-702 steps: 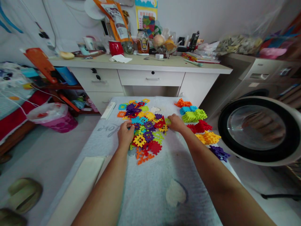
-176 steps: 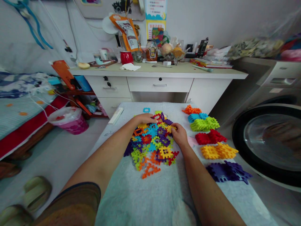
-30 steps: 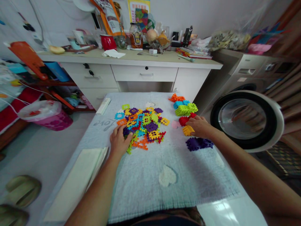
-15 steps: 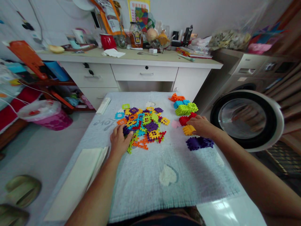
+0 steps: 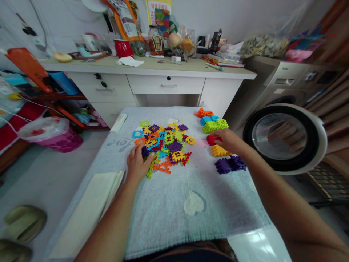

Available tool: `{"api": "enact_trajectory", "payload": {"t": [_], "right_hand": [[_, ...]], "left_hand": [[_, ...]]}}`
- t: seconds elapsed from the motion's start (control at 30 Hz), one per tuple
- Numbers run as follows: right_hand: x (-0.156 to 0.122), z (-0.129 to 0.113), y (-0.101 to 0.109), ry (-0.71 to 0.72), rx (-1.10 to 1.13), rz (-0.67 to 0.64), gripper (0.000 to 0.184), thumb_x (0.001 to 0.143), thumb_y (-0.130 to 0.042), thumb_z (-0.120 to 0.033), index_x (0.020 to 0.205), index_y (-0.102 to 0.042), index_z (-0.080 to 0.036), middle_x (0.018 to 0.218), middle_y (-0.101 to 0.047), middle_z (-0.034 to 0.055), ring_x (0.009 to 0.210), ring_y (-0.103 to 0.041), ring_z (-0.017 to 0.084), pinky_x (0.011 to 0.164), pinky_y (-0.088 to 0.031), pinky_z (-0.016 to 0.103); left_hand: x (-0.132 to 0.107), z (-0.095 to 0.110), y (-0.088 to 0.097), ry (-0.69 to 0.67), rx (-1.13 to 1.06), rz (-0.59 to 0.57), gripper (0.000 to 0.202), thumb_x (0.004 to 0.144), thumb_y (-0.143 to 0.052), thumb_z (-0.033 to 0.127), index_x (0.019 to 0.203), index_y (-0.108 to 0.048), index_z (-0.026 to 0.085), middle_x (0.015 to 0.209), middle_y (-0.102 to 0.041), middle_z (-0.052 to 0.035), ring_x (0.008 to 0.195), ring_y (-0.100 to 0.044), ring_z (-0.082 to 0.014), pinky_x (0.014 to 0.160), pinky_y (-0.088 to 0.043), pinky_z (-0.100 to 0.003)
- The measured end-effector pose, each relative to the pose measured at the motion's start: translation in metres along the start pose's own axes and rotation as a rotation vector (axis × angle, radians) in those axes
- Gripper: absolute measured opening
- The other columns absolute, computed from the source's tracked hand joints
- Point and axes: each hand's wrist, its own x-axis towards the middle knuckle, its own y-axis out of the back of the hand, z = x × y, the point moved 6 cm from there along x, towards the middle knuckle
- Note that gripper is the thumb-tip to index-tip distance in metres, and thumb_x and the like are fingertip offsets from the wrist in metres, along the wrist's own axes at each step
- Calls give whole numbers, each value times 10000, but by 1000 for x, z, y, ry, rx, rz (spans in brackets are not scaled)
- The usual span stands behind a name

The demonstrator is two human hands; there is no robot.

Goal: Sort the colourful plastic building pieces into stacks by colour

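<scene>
My left hand [image 5: 138,162] rests at the near left edge of a mixed pile of interlocking plastic building pieces [image 5: 169,138]. Its thumb and fingers are spread apart, next to a dark purple piece. On the right, my right hand [image 5: 227,141] reaches over a column of sorted pieces, its curled fingertips on the red pieces [image 5: 211,139]. Part of the red group is hidden under the hand. Yellow pieces [image 5: 219,151] lie just below it, and purple pieces [image 5: 229,165] nearer me. Beyond the hand are green pieces [image 5: 215,126], blue pieces [image 5: 208,120] and orange pieces [image 5: 203,112].
A pale cloth [image 5: 163,218] covers the table. Folded white material [image 5: 84,207] lies along its left side, with a white box [image 5: 118,123] farther back. A cluttered counter [image 5: 169,69] stands behind; at the right is a washing machine with its round door [image 5: 285,136] swung out.
My right hand has shifted slightly away from me and left, uncovering more of the yellow pieces. My left hand stays by the pile. The whole view has drifted a little.
</scene>
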Motion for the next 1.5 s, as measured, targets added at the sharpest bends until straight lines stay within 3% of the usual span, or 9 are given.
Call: {"api": "enact_trajectory", "payload": {"t": [0.2,0.33,0.47,0.6,0.77,0.93,1.17,1.5], "right_hand": [[50,-52,-48,44,-74,-157,323,927,-583,-286,1194,-684,-136,1220,-698,161,1166,-622,267,1033,-420,363],[71,-61,-64,-53,-114,-200,378,959,-522,-365,1205,-652,-109,1202,-692,192,1138,-637,288,993,-443,370],[76,-61,-73,-110,-107,-217,346,935,-540,-330,1208,-637,-141,1189,-690,178,1078,-660,286,888,-490,350],[73,-58,-66,-85,-80,-182,403,872,-617,-256,1257,-615,-137,1202,-685,171,1104,-650,279,929,-485,340],[55,-30,-24,-24,37,-73,525,811,-628,-134,1333,-585,-97,1333,-632,181,1207,-603,272,1043,-444,354],[19,8,8,24,54,-49,515,809,-668,-186,1322,-620,-183,1322,-652,127,1191,-603,280,1035,-449,396],[-23,18,-8,16,-131,-241,554,767,-677,-158,1307,-646,-281,1277,-673,94,1184,-554,323,975,-409,479],[-32,13,-19,14,-188,-251,473,761,-662,-160,1219,-689,-274,1248,-667,112,1191,-527,343,958,-394,477]], "left_hand": [[0,-1,-1,0,-3,14,566,846,-596,484,1344,-521,225,1397,-514,-140,1335,-484,-328,1155,-354,-546],[0,1,0,-16,0,15,574,851,-592,486,1349,-519,211,1391,-511,-151,1337,-479,-331,1151,-361,-544],[0,2,1,-16,-15,16,614,830,-618,500,1355,-517,200,1393,-481,-156,1350,-460,-327,1162,-358,-517],[1,1,-1,-8,-24,-6,652,818,-634,498,1382,-495,203,1400,-465,-153,1356,-451,-324,1166,-350,-521],[0,2,-1,-14,-3,-23,654,821,-634,493,1386,-491,197,1413,-456,-161,1362,-444,-331,1172,-335,-526],[0,3,-1,-24,10,-37,638,827,-625,492,1375,-498,189,1406,-469,-160,1364,-444,-330,1172,-340,-518],[1,3,-2,-9,21,-49,606,829,-624,489,1354,-515,206,1399,-471,-153,1362,-443,-324,1172,-340,-523],[1,0,-3,-20,38,-39,604,831,-606,491,1348,-519,191,1385,-475,-161,1341,-455,-328,1161,-353,-525]]}}
